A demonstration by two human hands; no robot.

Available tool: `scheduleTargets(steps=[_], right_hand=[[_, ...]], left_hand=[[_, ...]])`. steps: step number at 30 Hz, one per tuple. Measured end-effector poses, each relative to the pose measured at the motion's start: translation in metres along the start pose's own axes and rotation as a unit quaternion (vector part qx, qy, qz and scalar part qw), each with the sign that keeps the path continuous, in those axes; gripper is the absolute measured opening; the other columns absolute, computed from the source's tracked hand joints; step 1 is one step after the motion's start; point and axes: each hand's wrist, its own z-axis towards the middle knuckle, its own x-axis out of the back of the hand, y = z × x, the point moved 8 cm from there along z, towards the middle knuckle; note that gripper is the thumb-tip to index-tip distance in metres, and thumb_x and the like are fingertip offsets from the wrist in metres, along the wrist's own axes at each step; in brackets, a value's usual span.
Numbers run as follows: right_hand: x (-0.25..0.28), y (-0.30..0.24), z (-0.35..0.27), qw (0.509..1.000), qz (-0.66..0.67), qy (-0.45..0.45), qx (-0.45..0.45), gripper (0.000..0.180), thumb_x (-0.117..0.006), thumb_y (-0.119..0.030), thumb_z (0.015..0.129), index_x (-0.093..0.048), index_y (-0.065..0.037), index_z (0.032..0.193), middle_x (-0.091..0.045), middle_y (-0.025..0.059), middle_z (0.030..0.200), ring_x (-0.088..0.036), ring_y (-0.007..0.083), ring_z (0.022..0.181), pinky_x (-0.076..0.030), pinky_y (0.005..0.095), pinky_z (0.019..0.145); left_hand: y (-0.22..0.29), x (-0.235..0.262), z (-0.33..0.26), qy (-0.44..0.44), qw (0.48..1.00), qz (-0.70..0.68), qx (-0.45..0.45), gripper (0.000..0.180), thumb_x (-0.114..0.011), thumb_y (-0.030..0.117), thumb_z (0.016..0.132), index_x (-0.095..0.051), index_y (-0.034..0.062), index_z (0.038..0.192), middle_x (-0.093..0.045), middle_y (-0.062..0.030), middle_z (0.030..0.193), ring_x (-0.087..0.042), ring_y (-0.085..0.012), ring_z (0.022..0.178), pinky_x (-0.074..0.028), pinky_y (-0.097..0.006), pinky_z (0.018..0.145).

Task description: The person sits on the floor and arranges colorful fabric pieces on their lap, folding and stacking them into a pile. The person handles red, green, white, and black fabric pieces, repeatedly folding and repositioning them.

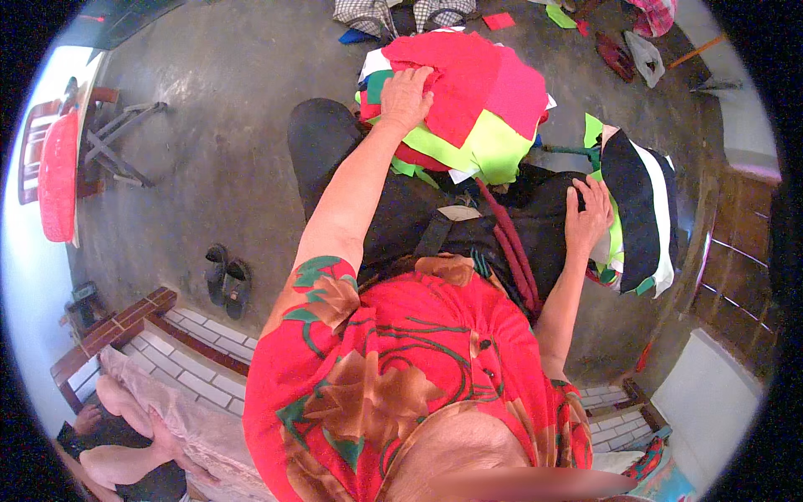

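Note:
A large heap of cloth pieces [502, 146], red, pink, lime green and white, is piled over my knees. At its upper left, my left hand [406, 99] has its fingers bent onto a red cloth piece [456, 84], which bunches beside the fingertips. A dark green patch [378, 86] shows next to that hand. My right hand [590, 209] rests with fingers spread at the edge of my dark trousers [539, 197]. Just to its right stands a second bundle of cloth [637, 213], black, white and lime green. A dark red strap or cord [510, 243] lies across my lap.
Black sandals [227, 280] lie on the grey floor at left. Beyond them are a folding metal stand [125, 142] and a red chair-like object [58, 176]. Another person's bare legs [134, 435] show at lower left. Checked bags [401, 15] and cloth scraps [499, 21] lie ahead.

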Motion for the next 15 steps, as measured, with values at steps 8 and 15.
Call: scheduleTargets(steps=[8, 15], right_hand=[[0.001, 0.001, -0.003, 1.0, 0.001, 0.006, -0.007, 0.024, -0.063, -0.033, 0.084, -0.067, -0.021, 0.105, -0.058, -0.0026, 0.123, -0.045, 0.022, 0.124, -0.03, 0.0474, 0.101], [0.0, 0.0, -0.001, 1.0, -0.003, 0.008, 0.003, 0.023, -0.064, -0.031, 0.083, -0.067, -0.02, 0.103, -0.059, -0.0022, 0.122, -0.046, 0.0216, 0.123, -0.029, 0.0457, 0.102]], left_hand=[[-0.036, 0.014, -0.009, 0.031, 0.954, -0.234, 0.185, 0.049, -0.069, 0.011, 0.074, -0.053, 0.019, 0.12, -0.065, -0.013, 0.094, -0.063, -0.03, 0.085, -0.049, -0.04, 0.076], [-0.056, 0.014, -0.015, 0.051, 0.937, -0.259, 0.231, 0.048, -0.069, 0.005, 0.074, -0.055, 0.0137, 0.12, -0.067, -0.0113, 0.099, -0.065, -0.023, 0.09, -0.05, -0.035, 0.079]])
